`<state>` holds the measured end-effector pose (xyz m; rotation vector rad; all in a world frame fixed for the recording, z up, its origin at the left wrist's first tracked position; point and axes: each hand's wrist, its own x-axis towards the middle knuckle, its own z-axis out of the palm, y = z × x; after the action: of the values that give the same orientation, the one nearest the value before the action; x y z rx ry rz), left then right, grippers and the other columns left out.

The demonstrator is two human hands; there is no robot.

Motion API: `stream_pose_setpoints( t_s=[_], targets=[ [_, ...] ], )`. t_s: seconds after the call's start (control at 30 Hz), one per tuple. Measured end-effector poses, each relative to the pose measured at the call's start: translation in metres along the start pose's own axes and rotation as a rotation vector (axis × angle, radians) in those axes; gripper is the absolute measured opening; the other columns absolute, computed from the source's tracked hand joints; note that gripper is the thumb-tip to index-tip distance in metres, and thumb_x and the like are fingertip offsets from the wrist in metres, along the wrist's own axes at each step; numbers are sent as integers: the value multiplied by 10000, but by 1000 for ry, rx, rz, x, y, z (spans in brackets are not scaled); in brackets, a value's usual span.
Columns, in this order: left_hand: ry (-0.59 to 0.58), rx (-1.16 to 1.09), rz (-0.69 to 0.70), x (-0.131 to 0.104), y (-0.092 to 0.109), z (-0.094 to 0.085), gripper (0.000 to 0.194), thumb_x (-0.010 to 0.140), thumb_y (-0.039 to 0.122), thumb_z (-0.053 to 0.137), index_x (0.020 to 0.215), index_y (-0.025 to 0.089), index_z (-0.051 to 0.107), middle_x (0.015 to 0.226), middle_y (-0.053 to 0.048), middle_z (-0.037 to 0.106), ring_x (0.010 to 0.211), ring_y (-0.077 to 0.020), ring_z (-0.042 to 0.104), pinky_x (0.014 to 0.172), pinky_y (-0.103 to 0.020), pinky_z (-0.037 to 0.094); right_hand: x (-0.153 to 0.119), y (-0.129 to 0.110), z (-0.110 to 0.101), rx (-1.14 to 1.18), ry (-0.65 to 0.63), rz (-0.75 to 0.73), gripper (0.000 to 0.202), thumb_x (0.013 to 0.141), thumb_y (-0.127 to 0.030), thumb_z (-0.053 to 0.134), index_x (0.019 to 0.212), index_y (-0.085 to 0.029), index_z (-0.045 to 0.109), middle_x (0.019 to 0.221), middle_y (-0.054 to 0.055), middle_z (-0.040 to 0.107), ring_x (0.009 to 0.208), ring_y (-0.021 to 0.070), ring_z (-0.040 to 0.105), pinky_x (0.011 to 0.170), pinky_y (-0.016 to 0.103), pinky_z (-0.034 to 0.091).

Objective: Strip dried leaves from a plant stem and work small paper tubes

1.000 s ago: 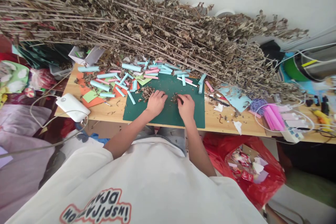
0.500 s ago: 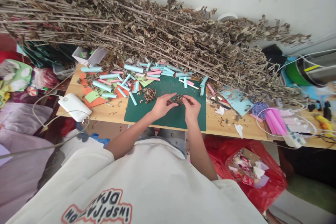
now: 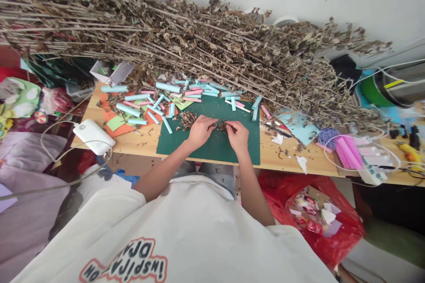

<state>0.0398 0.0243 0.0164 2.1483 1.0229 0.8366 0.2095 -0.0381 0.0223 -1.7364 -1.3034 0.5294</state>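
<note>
Over the dark green mat [image 3: 212,154], my left hand [image 3: 201,131] has its fingers pinched together on a bit of dried leaf. My right hand [image 3: 239,136] is closed in a pinch on dried leaves too, a short way to the right. Crumbled dried leaves [image 3: 221,125] lie between the two sets of fingertips. Beside my left hand sits a small heap of brown dried leaf [image 3: 188,120], partly behind the knuckles. The exact bits inside each pinch are mostly hidden by the fingers.
Long dried leafy stalks [image 3: 199,40] stretch across the back of the table. Blue paper tubes [image 3: 168,87] and pink ones lie behind the mat. A white power bank [image 3: 94,136] with a cable rests at left, and a red rubbish bag [image 3: 275,192] stands below right.
Both hands have lowered toward the mat, the left turning its fingers inward and the right moving slightly left. The leaf bits held up between them now lie lower, near the mat.
</note>
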Motion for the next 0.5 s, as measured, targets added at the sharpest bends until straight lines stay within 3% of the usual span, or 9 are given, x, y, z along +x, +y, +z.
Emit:
stream_pose_setpoints(
  t_s=[0.13,0.3,0.4,0.5],
  targets=[
    [-7,19,5,-4,2,-3,246,864,152,617,1089,179,714,1169,-88,695,1051,-241,609,954,-428,511,5,-1,-8,-180,-4,-91,317,828,-142,456,983,-172,731,1007,91,702,915,200,650,868,344,520],
    [89,65,-66,-25,10,-12,310,952,167,433,1147,171,674,1242,-116,641,1161,-234,586,1041,-443,477,9,5,-13,-338,14,-38,385,846,-130,396,1083,-145,698,1058,128,671,983,235,628,939,380,488],
    [68,92,-115,-34,13,-5,355,933,118,399,1199,133,634,1254,-151,619,1180,-243,582,1047,-437,482,9,4,-5,-428,-38,-7,413,847,-137,400,1160,-147,668,1125,146,630,1009,255,609,937,400,486],
    [72,69,-173,-28,14,11,354,899,89,413,1171,122,637,1246,-159,613,1191,-255,575,1069,-454,463,8,-1,9,-462,-64,-16,453,781,-84,413,1151,-128,669,1145,165,600,1050,269,585,947,407,479]
  ],
)
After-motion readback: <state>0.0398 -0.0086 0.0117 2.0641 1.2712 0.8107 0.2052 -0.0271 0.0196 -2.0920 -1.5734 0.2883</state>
